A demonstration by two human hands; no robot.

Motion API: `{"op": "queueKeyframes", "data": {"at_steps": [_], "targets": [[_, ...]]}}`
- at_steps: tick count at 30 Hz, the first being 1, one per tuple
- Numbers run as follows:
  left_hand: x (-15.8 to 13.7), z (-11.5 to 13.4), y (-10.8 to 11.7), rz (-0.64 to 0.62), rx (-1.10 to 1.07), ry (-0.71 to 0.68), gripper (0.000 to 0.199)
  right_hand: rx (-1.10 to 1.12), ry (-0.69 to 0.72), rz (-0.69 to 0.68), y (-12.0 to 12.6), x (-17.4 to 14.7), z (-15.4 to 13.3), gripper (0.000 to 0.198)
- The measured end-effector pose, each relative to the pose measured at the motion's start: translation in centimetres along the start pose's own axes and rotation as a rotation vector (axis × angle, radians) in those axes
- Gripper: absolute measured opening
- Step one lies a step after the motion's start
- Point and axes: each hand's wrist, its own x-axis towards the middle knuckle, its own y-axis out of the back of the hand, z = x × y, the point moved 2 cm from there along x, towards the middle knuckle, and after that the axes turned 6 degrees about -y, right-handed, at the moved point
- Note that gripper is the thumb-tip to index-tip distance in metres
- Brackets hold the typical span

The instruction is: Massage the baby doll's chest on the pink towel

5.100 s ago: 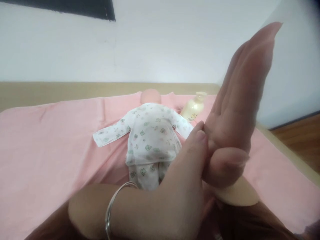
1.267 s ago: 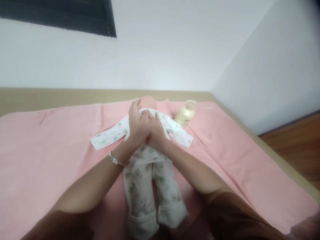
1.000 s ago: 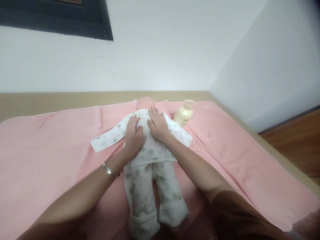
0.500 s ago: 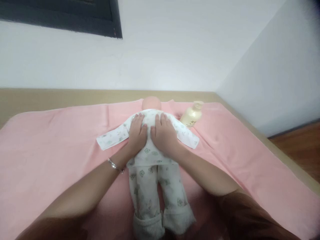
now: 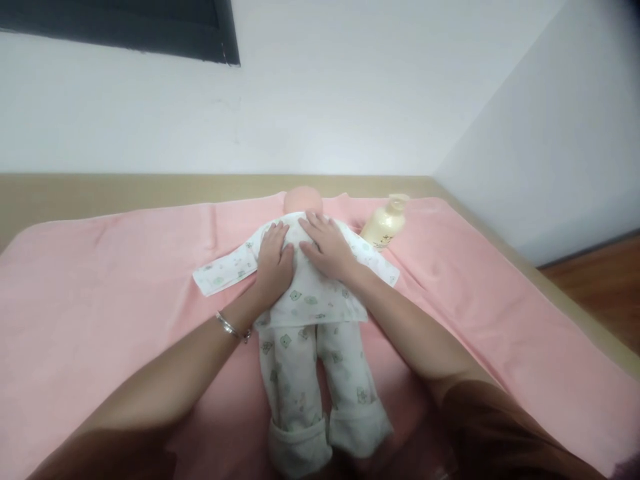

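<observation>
A baby doll [image 5: 307, 303] lies stretched out with its arms spread, dressed in a white top and trousers with small green prints. Only the bare back of its round head shows at the far end, so it seems to lie face down. My left hand [image 5: 274, 262] rests flat on the left side of its upper back, fingers extended. On the right side, my right hand [image 5: 330, 249] also lies on the cloth, its fingers spread and slanting toward the neck. Neither hand grasps anything. A silver bracelet [image 5: 233, 327] circles my left wrist.
A pink blanket [image 5: 110, 287] lies under the doll on a tan surface [image 5: 125, 190]. Beyond the doll's right arm, a cream pump bottle [image 5: 385, 223] leans on its side. A white wall [image 5: 325, 100] rises behind, with a dark frame [image 5: 150, 33] at upper left.
My right hand has slid up toward the doll's neck and turned inward, its fingers spreading more. My left hand stays in place on the back. The view has shifted slightly.
</observation>
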Motion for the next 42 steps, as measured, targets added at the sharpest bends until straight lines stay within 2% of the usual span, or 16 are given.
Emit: {"op": "queueKeyframes", "data": {"at_steps": [5, 10, 14, 19, 22, 25, 27, 30, 33, 39, 42], "targets": [[0.0, -0.3, 0.0, 0.000, 0.001, 0.014, 0.050, -0.106, -0.107, 0.075, -0.2, -2.3, -2.5, 0.059], [0.0, -0.7, 0.0, 0.009, -0.014, -0.011, 0.049, -0.143, 0.066, 0.088, -0.9, -4.5, -5.2, 0.056], [0.0, -0.4, 0.0, 0.011, -0.020, 0.010, 0.050, -0.064, 0.092, 0.021, -0.5, -3.0, -3.8, 0.053], [0.0, 0.2, 0.1, -0.012, -0.008, 0.041, 0.050, -0.018, -0.085, 0.015, -0.1, -0.6, -1.1, 0.058], [0.0, 0.2, 0.1, -0.009, -0.017, 0.031, 0.049, -0.031, -0.116, 0.022, -0.1, -0.6, -1.1, 0.060], [0.0, -0.1, 0.1, -0.007, -0.020, 0.036, 0.049, -0.079, -0.143, 0.046, -0.3, -1.8, -2.2, 0.059], [0.0, -0.3, 0.1, -0.012, -0.016, 0.027, 0.050, -0.117, -0.113, 0.069, -0.4, -3.0, -3.4, 0.058], [0.0, -0.4, 0.1, -0.012, -0.031, -0.002, 0.048, -0.138, 0.031, 0.079, -0.8, -4.4, -5.0, 0.058], [-0.1, -0.3, 0.2, -0.013, -0.032, -0.010, 0.048, -0.086, 0.086, 0.063, -0.7, -4.3, -5.1, 0.058], [0.0, 0.0, 0.1, -0.010, -0.013, 0.024, 0.049, 0.000, -0.072, 0.037, -0.2, -1.1, -1.7, 0.060], [0.0, 0.1, 0.1, -0.014, 0.001, 0.031, 0.050, -0.026, -0.114, 0.045, -0.2, -0.7, -1.1, 0.062]]}}
